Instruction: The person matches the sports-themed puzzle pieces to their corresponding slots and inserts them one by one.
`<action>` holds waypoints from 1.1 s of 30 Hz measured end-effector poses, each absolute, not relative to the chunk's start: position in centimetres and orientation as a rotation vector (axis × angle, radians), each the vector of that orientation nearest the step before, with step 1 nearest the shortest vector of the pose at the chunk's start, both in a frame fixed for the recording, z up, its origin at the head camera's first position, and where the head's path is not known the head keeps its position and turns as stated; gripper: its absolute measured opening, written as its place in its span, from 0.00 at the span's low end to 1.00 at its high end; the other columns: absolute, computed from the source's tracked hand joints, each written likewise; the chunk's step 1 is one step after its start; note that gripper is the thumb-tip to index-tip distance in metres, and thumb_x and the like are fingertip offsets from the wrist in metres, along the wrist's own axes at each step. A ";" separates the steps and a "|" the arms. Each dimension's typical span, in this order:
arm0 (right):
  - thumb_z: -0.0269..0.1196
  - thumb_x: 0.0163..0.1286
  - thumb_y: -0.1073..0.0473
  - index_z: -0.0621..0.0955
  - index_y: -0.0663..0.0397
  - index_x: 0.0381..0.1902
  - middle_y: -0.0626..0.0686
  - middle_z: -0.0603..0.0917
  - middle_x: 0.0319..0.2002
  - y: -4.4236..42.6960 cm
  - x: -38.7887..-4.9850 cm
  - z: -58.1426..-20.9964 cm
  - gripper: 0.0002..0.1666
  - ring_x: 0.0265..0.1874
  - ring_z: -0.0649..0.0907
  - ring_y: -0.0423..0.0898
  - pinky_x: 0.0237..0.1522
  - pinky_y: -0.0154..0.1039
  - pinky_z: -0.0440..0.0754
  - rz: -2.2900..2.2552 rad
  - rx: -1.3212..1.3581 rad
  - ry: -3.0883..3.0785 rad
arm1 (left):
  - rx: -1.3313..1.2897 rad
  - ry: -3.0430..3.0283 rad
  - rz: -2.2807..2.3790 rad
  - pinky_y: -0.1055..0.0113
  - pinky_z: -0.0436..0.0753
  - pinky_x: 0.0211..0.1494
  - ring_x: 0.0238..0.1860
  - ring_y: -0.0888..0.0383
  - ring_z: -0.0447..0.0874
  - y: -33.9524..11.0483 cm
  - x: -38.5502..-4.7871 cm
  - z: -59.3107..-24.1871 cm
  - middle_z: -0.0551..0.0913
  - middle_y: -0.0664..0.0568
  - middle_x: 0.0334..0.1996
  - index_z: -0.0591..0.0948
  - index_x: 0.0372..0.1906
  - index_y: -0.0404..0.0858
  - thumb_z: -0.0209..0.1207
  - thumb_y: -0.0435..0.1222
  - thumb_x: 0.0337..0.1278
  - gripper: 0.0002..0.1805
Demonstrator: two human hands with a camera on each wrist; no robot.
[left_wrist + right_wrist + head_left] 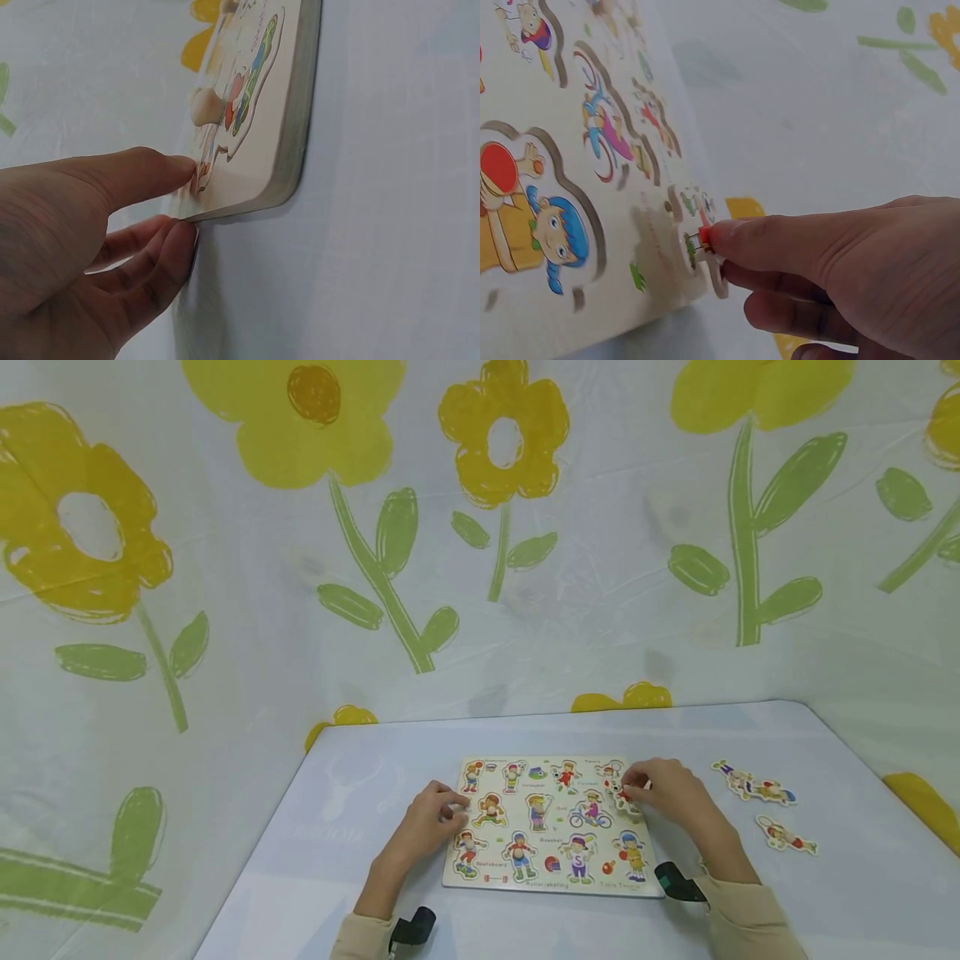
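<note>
Held puzzle piece: a small cut-out figure, tilted at the upper right edge of the sports puzzle board; its picture is partly hidden.
Right hand: thumb and finger pinch that figure, nearly closed, other fingers curled beneath.
Left hand: thumb over the board's left edge, fingers against its side, lightly gripping it.
Recesses: table-tennis girl and cyclist look sunken, with no knob visible.
Loose pieces: two lie close together, a third nearer, all right of the board on the white table.
Step in hand: apparently handling one piece at the board; setting or lifting, I cannot tell.
Next move: placing it would call for levelling and turning it to a matching outline.
</note>
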State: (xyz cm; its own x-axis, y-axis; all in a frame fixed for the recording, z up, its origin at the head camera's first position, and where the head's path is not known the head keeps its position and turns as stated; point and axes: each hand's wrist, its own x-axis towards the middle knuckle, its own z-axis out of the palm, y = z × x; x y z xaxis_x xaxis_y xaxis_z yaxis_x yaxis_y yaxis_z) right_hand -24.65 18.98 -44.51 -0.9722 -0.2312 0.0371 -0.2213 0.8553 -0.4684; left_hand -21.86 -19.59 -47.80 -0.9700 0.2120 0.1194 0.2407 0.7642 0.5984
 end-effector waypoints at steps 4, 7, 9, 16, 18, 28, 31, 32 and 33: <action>0.68 0.63 0.57 0.86 0.50 0.39 0.46 0.84 0.32 18.0 -24.9 -44.9 0.07 0.32 0.77 0.43 0.38 0.43 0.78 -0.758 -0.362 3.037 | -0.369 -2.908 -0.993 0.74 0.73 0.33 0.36 0.59 0.74 -19.7 -21.8 -47.8 0.76 0.48 0.44 0.86 0.48 0.39 0.65 0.35 0.57 0.13; 0.68 0.63 0.56 0.86 0.50 0.39 0.46 0.84 0.32 17.4 -25.0 -45.1 0.08 0.32 0.77 0.43 0.38 0.43 0.78 -0.764 -0.366 3.057 | -0.370 -2.909 -0.990 0.74 0.73 0.33 0.37 0.59 0.74 -19.8 -21.8 -47.9 0.76 0.48 0.44 0.86 0.48 0.40 0.65 0.35 0.57 0.13; 0.68 0.63 0.56 0.86 0.51 0.39 0.46 0.84 0.32 16.9 -25.0 -45.0 0.07 0.31 0.77 0.43 0.37 0.43 0.78 -0.761 -0.375 3.068 | -0.375 -2.910 -0.993 0.74 0.73 0.33 0.37 0.59 0.74 -19.8 -21.8 -48.0 0.76 0.48 0.44 0.86 0.48 0.40 0.65 0.35 0.56 0.13; 0.68 0.64 0.56 0.86 0.51 0.35 0.46 0.84 0.30 14.7 -25.9 -44.7 0.05 0.28 0.77 0.42 0.36 0.42 0.78 -0.709 -0.441 3.096 | -0.390 -2.895 -1.004 0.74 0.73 0.34 0.37 0.59 0.74 -19.7 -21.8 -47.8 0.76 0.48 0.44 0.86 0.48 0.40 0.65 0.35 0.57 0.13; 0.67 0.64 0.56 0.86 0.50 0.35 0.45 0.84 0.30 14.1 -26.2 -44.7 0.05 0.27 0.76 0.41 0.35 0.41 0.78 -0.684 -0.461 3.098 | -0.384 -2.895 -1.012 0.74 0.73 0.34 0.37 0.59 0.74 -19.6 -21.8 -47.7 0.76 0.48 0.45 0.86 0.48 0.40 0.65 0.35 0.57 0.13; 0.67 0.64 0.56 0.85 0.50 0.34 0.46 0.83 0.29 12.1 -27.6 -45.0 0.05 0.25 0.75 0.41 0.29 0.38 0.75 -0.648 -0.525 3.100 | -0.395 -2.897 -1.005 0.74 0.73 0.34 0.37 0.59 0.74 -19.7 -22.0 -48.0 0.76 0.47 0.45 0.85 0.47 0.39 0.65 0.35 0.56 0.13; 0.68 0.64 0.55 0.85 0.50 0.35 0.46 0.83 0.30 11.5 -27.7 -45.1 0.05 0.25 0.75 0.41 0.29 0.38 0.75 -0.654 -0.511 3.104 | -0.390 -2.895 -1.007 0.74 0.73 0.33 0.36 0.59 0.74 -19.7 -21.9 -48.0 0.76 0.47 0.45 0.86 0.47 0.39 0.65 0.34 0.56 0.13; 0.68 0.64 0.55 0.86 0.50 0.35 0.46 0.83 0.30 11.4 -27.8 -45.1 0.06 0.26 0.75 0.41 0.30 0.38 0.75 -0.653 -0.504 3.107 | -0.387 -2.894 -1.010 0.74 0.73 0.33 0.36 0.59 0.74 -19.7 -21.9 -48.0 0.76 0.47 0.45 0.86 0.47 0.39 0.65 0.35 0.56 0.13; 0.68 0.64 0.55 0.86 0.50 0.36 0.46 0.83 0.30 11.2 -27.8 -45.2 0.06 0.26 0.75 0.41 0.30 0.38 0.76 -0.651 -0.499 3.111 | -0.392 -2.890 -1.010 0.74 0.73 0.33 0.36 0.59 0.74 -19.7 -22.0 -48.0 0.76 0.47 0.45 0.86 0.47 0.39 0.65 0.34 0.56 0.13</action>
